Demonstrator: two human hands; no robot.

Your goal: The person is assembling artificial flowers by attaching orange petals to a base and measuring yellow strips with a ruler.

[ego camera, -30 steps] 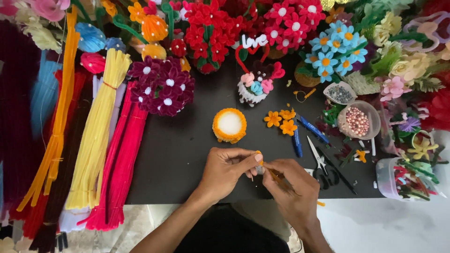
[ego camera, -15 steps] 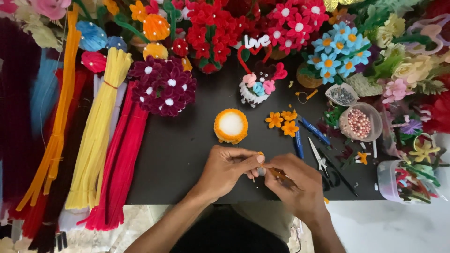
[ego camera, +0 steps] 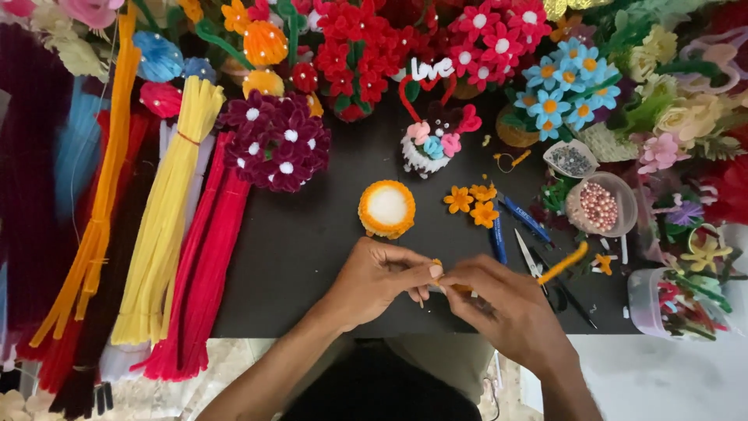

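Orange pipe cleaner [ego camera: 562, 263] runs from the pinched fingertips at lower centre of the frame out to the right, its free end lifted off the black tabletop [ego camera: 312, 234]. It looks thin, fuzzy and slightly bent. Left hand [ego camera: 374, 282] closes thumb and forefinger on its near end, and right hand [ego camera: 506, 312] pinches just beside, apparently so the short stretch between can be bent tightly. Above them sit a round orange-rimmed white piece [ego camera: 386, 207] and 3 small orange flowers [ego camera: 472, 201]. Scissors [ego camera: 538, 273] lie right of the hands, and long bundled stems [ego camera: 164, 226] fill the left.
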